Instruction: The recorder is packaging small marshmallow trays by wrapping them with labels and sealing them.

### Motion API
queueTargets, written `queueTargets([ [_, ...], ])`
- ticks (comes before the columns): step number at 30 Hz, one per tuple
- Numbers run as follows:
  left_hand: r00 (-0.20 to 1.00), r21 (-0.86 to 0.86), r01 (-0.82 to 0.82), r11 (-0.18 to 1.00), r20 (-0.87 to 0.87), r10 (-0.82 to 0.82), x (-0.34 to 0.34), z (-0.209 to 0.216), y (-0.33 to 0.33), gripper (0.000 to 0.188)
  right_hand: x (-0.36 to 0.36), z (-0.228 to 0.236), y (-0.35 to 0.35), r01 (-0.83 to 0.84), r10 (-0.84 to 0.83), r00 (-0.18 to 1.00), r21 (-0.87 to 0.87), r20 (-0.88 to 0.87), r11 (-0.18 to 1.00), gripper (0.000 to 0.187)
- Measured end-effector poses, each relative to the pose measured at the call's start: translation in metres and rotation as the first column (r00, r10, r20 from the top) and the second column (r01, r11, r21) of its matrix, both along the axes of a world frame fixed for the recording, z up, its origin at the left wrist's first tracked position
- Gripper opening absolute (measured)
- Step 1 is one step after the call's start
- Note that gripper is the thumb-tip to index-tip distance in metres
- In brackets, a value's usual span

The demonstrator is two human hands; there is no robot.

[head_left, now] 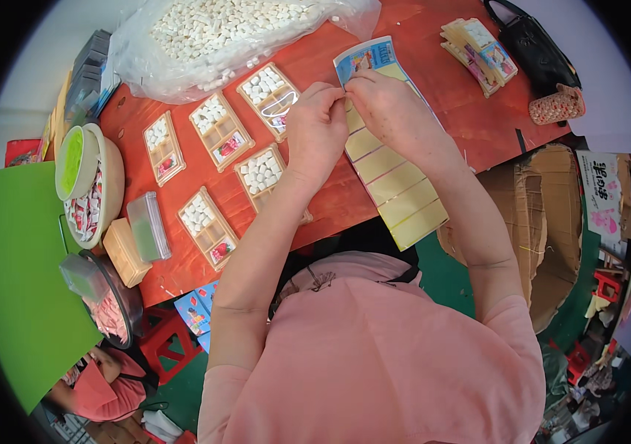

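My left hand [318,127] and my right hand [389,107] meet over the table, their thumbs and fingers pinched closed. Whatever sits between the fingertips is too small to make out. Beneath them lies a long strip of pale yellow labels [398,191], with a blue printed end [367,56] at the far side. Left of my hands stand several beige compartment trays [208,228], each with white marshmallow-like pieces and most with a small red-and-white packet showing. My left forearm partly covers the nearest tray [262,176]. A shiny clear loop [280,109] shows on the tray beside my left hand.
A large clear bag of white pieces [219,29] lies at the back. Stacked packs [480,55] and a black bag [541,48] sit far right. Bowls [112,185], clear lids [149,226] and a tray stack [125,251] line the left. A cardboard box [545,237] stands right.
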State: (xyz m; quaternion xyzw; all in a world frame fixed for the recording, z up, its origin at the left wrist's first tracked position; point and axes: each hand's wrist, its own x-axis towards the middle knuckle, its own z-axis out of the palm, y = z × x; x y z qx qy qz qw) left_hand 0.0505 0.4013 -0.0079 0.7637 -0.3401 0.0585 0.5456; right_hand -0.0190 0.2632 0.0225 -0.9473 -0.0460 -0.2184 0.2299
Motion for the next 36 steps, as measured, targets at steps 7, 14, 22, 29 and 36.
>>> queueTargets([
  [7, 0.989, -0.051, 0.082, 0.995, -0.118, -0.087, 0.0, -0.011, -0.01, 0.013, -0.001, -0.003, -0.005, 0.047, -0.047, 0.999, 0.034, 0.007, 0.998, 0.007],
  [14, 0.781, -0.214, 0.035, 0.976, -0.603, -0.16, -0.005, -0.01, -0.018, 0.012, 0.001, -0.017, -0.017, 0.018, -0.039, 0.995, 0.209, 0.097, 0.978, 0.007],
  [22, 0.991, 0.009, 0.085, 0.996, -0.103, -0.084, 0.006, -0.025, -0.019, 0.008, 0.004, -0.011, -0.02, -0.032, 0.03, 0.997, -0.035, -0.066, 0.999, 0.01],
  [29, 0.846, -0.2, 0.021, 0.98, -0.518, -0.124, -0.003, -0.026, -0.023, 0.013, 0.013, -0.026, -0.023, 0.055, -0.054, 0.998, 0.204, -0.01, 0.977, 0.008],
  [36, 0.704, -0.095, -0.199, 0.975, -0.707, 0.075, 0.021, -0.027, -0.042, 0.025, -0.009, -0.044, -0.08, 0.282, -0.445, 0.896, 0.76, 0.01, 0.585, 0.01],
])
